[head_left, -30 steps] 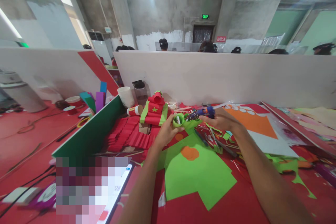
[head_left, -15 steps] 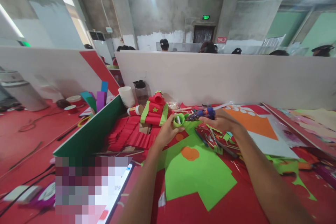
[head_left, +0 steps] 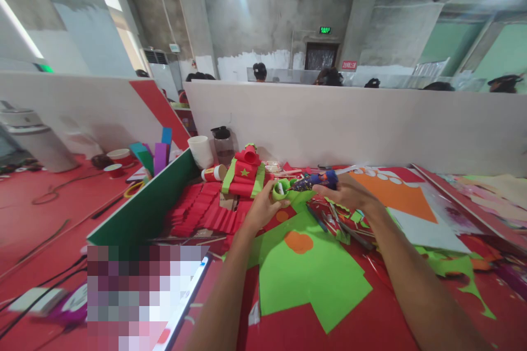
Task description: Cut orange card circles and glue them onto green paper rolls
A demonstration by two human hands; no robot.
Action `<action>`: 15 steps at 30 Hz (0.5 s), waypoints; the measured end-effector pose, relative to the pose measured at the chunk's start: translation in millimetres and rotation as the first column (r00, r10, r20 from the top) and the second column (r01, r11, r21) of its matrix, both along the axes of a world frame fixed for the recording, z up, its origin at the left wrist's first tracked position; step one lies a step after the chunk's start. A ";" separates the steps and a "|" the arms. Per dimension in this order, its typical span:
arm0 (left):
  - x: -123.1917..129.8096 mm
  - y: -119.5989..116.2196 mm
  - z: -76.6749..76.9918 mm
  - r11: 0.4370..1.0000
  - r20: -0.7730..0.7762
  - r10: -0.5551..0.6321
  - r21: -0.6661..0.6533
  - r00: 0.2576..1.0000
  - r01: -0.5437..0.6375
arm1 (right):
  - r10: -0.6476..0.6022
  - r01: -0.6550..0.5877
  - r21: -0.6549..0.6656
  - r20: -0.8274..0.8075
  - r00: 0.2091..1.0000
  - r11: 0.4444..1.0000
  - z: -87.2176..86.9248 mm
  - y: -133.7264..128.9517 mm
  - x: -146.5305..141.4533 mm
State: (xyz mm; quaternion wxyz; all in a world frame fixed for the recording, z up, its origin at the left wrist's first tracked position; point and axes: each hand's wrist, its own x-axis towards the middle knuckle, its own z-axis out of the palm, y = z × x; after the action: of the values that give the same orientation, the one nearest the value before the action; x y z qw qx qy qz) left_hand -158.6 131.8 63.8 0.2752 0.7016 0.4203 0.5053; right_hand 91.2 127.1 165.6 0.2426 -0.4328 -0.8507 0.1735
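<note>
Between the thumb and fingers of my left hand (head_left: 263, 207) is a green paper roll (head_left: 280, 190), its round opening facing me. My right hand (head_left: 346, 191) grips a dark blue glue gun (head_left: 315, 180), whose tip points left at the roll; whether they touch is too small to tell. Below both hands lies a green sheet (head_left: 308, 279) with an orange paper shape (head_left: 298, 242) on it. Behind my left hand stands a red and green paper model (head_left: 244, 173) with a star. Rows of folded red paper strips (head_left: 197, 205) lie left of my left hand.
A green board (head_left: 144, 203) stands upright at the left. A phone (head_left: 181, 301), partly pixelated, lies front left. Scissors and scraps (head_left: 337, 219) lie below my right hand. A white cup (head_left: 201, 152) and dark-lidded bottle (head_left: 223, 145) stand by the white partition (head_left: 349, 120).
The view has shifted very slightly. The glue gun's tip sits a little closer to the green roll; my left hand keeps its hold.
</note>
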 end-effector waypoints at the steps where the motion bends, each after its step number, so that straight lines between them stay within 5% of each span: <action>1: -0.1 -0.2 0.3 1.000 0.001 0.000 0.000 1.000 0.000 | 0.010 -0.010 0.001 0.002 1.000 1.000 1.0 -0.7 0.5; 15: 0.5 -1.9 2.5 1.000 0.001 -0.004 -0.009 1.000 0.004 | 0.026 -0.029 0.062 0.051 0.998 0.998 -0.1 4.4 2.3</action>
State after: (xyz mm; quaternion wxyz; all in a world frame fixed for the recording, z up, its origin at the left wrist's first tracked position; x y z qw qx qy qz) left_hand -158.1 129.9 66.3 0.2797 0.7008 0.4213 0.5032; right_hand 93.5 131.5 165.5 0.2324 -0.4174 -0.8674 0.1392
